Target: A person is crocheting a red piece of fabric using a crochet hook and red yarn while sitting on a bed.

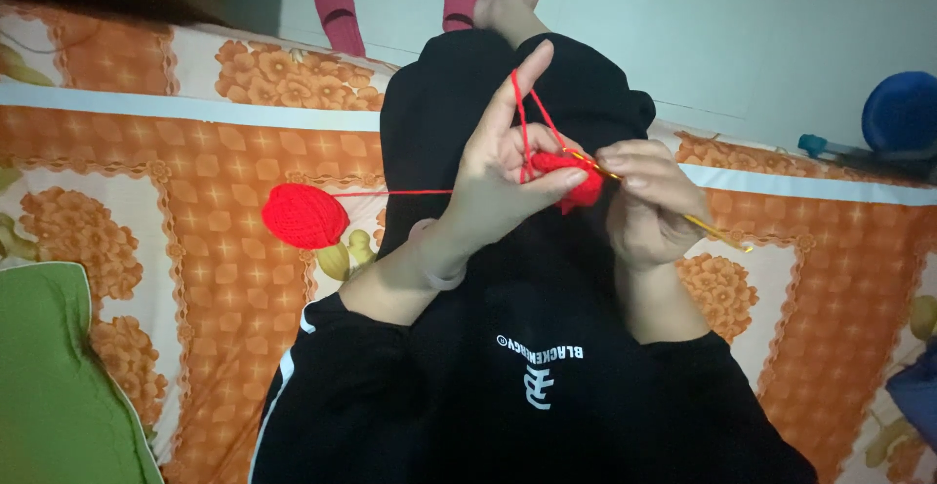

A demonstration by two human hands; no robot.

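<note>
Red crochet piece (564, 174) sits between my two hands, over my lap in the black trousers (508, 279). My left hand (503, 177) pinches it between thumb and middle finger, with the forefinger raised straight up and the red yarn (522, 113) looped over it. That strand runs from there down to the work. My right hand (649, 201) is pressed closed around the golden crochet hook (703, 222), fingertips near the tip, the tail of the hook sticking out toward my right.

The yarn ball (305, 216) lies on the orange flowered bedsheet (215, 181), well apart to my left, with a single line of yarn stretched across to my left hand.

To do this stitch well, I judge I should keep the raised finger steady so the tension stays even — not too tight — and hold the piece firmly close to the hook's tip. The feed from the ball looks taut; slack there would help.
</note>
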